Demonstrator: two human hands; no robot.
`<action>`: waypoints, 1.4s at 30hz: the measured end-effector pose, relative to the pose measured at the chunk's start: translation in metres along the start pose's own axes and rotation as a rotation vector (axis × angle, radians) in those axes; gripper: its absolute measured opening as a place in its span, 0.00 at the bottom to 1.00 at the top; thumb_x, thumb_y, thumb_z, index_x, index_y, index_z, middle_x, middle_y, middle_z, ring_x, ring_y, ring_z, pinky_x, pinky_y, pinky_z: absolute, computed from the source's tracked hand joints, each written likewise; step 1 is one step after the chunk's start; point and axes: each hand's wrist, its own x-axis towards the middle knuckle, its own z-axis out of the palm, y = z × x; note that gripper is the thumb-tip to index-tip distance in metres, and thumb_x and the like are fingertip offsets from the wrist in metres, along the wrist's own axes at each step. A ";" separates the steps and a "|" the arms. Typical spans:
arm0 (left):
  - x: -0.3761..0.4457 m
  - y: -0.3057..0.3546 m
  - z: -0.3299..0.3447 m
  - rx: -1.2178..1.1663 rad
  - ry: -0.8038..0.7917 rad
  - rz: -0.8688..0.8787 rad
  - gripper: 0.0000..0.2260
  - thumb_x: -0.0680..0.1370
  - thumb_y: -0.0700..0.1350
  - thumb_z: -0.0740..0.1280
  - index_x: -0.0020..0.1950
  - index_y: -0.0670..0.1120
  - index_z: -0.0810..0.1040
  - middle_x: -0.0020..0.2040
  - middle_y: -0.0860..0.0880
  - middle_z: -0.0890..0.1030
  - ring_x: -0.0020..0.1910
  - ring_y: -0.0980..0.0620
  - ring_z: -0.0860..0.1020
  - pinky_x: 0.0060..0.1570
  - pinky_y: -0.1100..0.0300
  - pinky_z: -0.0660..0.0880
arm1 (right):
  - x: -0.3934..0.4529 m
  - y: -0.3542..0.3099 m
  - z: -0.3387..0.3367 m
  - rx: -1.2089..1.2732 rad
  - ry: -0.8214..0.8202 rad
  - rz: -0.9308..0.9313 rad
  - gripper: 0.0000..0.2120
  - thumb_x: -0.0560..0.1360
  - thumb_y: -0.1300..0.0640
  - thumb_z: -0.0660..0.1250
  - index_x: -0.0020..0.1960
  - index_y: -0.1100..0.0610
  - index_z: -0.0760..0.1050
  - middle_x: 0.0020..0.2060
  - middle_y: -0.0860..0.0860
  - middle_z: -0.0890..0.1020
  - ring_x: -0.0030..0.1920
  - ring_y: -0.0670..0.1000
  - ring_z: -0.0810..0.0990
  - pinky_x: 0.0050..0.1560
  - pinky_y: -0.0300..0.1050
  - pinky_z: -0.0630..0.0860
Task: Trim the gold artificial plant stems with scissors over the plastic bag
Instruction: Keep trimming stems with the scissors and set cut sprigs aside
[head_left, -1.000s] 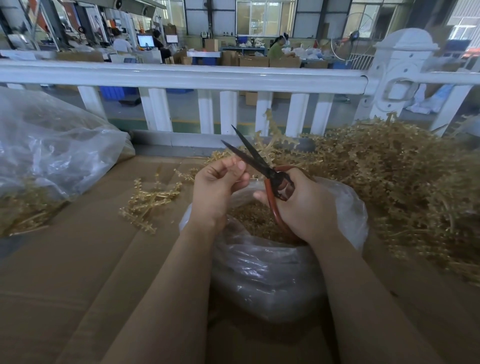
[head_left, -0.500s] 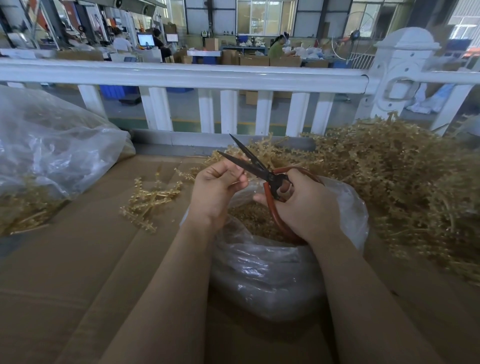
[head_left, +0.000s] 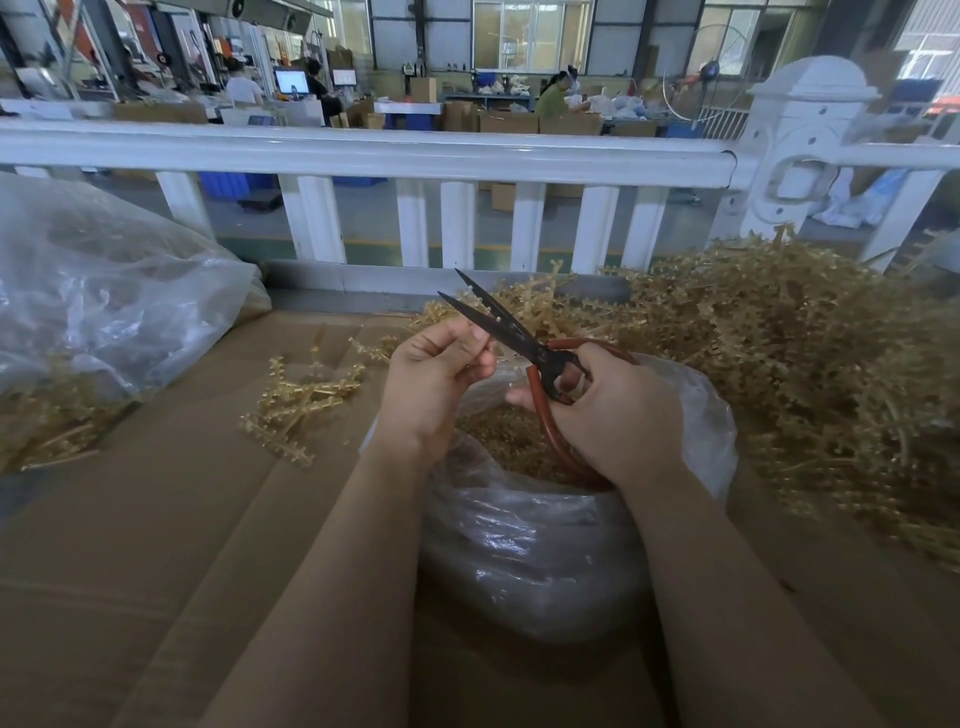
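Nearest: plastic bag (head_left: 545, 545) on the cardboard surface (head_left: 130, 545), mouth open, gold offcuts inside. Above its mouth, the right hand (head_left: 618, 410) grips the red handles of the scissors (head_left: 519, 338); blades are parted and point up-left. The left hand (head_left: 441, 379) pinches something at the blades, fingers curled; the piece itself is too small to see. Versus a second ago, the blades have narrowed slightly and sit lower, closer to the left fingers: a cut looks imminent, not finished. Left: a small group of gold stems (head_left: 301, 400). Right, further: large pile of gold stems (head_left: 779, 364). Behind: white railing (head_left: 363, 153).
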 end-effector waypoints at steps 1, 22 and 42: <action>0.000 0.000 0.000 0.005 0.001 0.006 0.13 0.79 0.34 0.64 0.38 0.44 0.82 0.33 0.47 0.77 0.34 0.54 0.74 0.41 0.62 0.76 | 0.000 0.000 0.000 -0.002 -0.008 0.004 0.28 0.65 0.22 0.63 0.47 0.46 0.78 0.34 0.41 0.79 0.38 0.44 0.78 0.38 0.42 0.76; 0.001 -0.001 0.000 0.158 0.032 0.050 0.06 0.79 0.34 0.66 0.45 0.42 0.81 0.37 0.46 0.78 0.36 0.54 0.76 0.46 0.59 0.76 | 0.001 0.000 -0.002 0.044 -0.019 0.025 0.26 0.66 0.24 0.66 0.51 0.42 0.80 0.35 0.37 0.79 0.38 0.41 0.77 0.36 0.33 0.69; -0.004 0.000 0.009 0.177 0.039 0.068 0.09 0.81 0.34 0.61 0.54 0.45 0.77 0.43 0.43 0.84 0.35 0.48 0.81 0.42 0.54 0.79 | 0.003 0.003 0.001 0.020 -0.023 0.032 0.30 0.63 0.21 0.63 0.45 0.46 0.80 0.34 0.41 0.80 0.37 0.43 0.79 0.36 0.39 0.75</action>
